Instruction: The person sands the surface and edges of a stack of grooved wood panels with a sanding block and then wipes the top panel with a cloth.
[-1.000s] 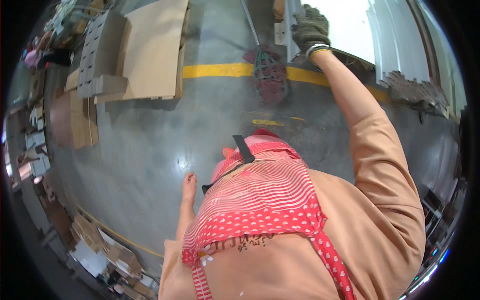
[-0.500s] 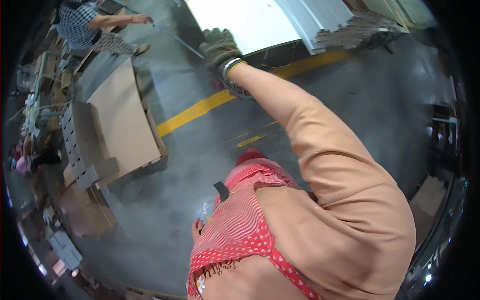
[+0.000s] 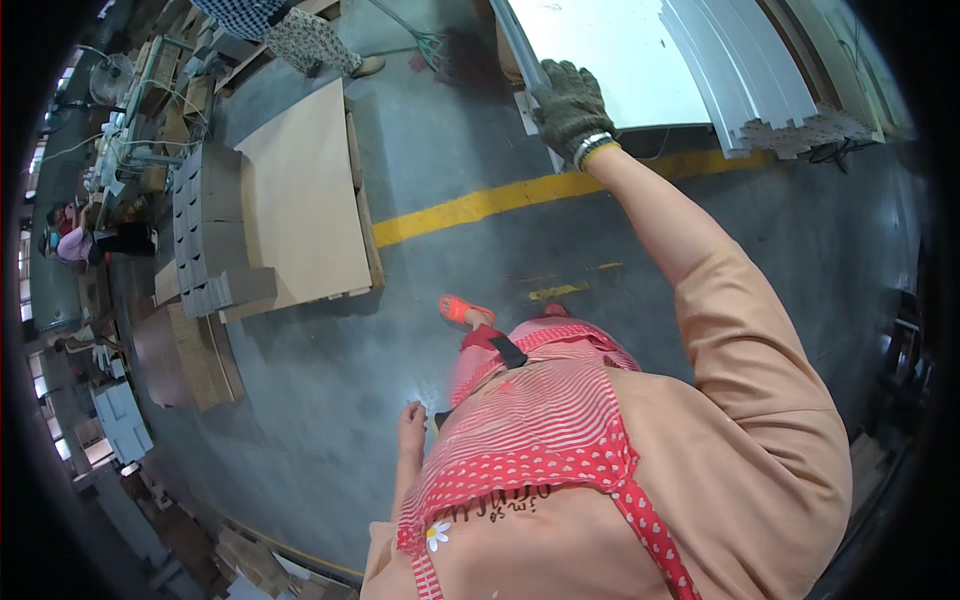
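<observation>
The right hand (image 3: 570, 105), in a knit glove, has its grip closed on the edge of a white panel (image 3: 610, 50) standing beyond the floor's yellow line (image 3: 470, 205). The left hand (image 3: 411, 425) hangs open, empty.

The sheet (image 3: 610, 50) is large, flat and white, its bright face filling the top of the view above the yellow floor line. Its near left edge is thin and grey, running up and left, and the gloved right hand (image 3: 568, 105) grips that edge near the lower corner.
</observation>
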A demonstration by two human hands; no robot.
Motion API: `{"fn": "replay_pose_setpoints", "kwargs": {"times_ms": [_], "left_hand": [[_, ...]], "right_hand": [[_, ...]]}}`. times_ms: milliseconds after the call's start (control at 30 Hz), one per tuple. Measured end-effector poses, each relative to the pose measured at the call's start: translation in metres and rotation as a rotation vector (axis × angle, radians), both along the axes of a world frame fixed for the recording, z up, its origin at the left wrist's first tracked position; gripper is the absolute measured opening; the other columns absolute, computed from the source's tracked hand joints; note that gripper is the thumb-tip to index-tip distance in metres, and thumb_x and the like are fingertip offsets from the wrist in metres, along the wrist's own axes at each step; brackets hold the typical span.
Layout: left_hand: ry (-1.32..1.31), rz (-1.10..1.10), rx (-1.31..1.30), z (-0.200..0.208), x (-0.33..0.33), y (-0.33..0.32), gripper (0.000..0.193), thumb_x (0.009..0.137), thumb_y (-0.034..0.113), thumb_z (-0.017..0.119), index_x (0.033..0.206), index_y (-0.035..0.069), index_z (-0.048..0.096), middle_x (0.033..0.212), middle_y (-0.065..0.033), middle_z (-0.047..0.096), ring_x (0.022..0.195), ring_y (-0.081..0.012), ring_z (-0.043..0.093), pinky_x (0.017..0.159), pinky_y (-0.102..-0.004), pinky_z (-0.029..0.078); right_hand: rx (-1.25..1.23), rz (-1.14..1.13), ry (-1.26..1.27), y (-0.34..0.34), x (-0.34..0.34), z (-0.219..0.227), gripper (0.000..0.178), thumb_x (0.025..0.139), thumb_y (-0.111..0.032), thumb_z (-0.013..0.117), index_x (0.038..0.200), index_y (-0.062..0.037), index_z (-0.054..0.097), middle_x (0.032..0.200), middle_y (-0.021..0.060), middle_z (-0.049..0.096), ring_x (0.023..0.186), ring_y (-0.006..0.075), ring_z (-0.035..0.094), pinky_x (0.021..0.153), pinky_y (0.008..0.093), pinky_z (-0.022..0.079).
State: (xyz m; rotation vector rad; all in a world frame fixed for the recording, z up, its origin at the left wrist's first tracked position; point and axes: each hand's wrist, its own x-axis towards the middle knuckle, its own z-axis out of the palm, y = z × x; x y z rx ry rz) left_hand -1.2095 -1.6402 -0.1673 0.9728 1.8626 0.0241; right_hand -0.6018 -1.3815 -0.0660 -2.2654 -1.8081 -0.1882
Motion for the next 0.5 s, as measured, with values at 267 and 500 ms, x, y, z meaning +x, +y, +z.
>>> {"fn": "replay_pose_setpoints", "kwargs": {"times_ms": [267, 500], "left_hand": [[-0.035, -0.131, 0.026, -0.022, -0.05, 0.136, 0.036, 0.097, 0.03, 0.064, 0.125, 0.007, 0.065, 0.098, -0.0037, 0.067, 0.089, -0.0147, 0.062, 0.072, -0.0322, 0.05], [-0.063, -0.043, 0.173, 0.021, -0.094, 0.297, 0.033, 0.096, 0.023, 0.065, 0.125, 0.006, 0.066, 0.092, -0.0009, 0.066, 0.08, -0.0102, 0.059, 0.065, -0.0261, 0.047]], "right_hand": [[0.017, -0.012, 0.034, 0.002, 0.004, -0.003, 0.042, 0.084, -0.018, 0.061, 0.126, -0.0148, 0.065, 0.152, 0.0156, 0.046, 0.144, 0.036, 0.039, 0.121, 0.0513, 0.026], [0.021, -0.052, 0.016, 0.004, 0.002, -0.003, 0.055, 0.079, -0.008, 0.061, 0.134, -0.0122, 0.06, 0.15, 0.0156, 0.049, 0.142, 0.0366, 0.042, 0.12, 0.05, 0.03]]}}
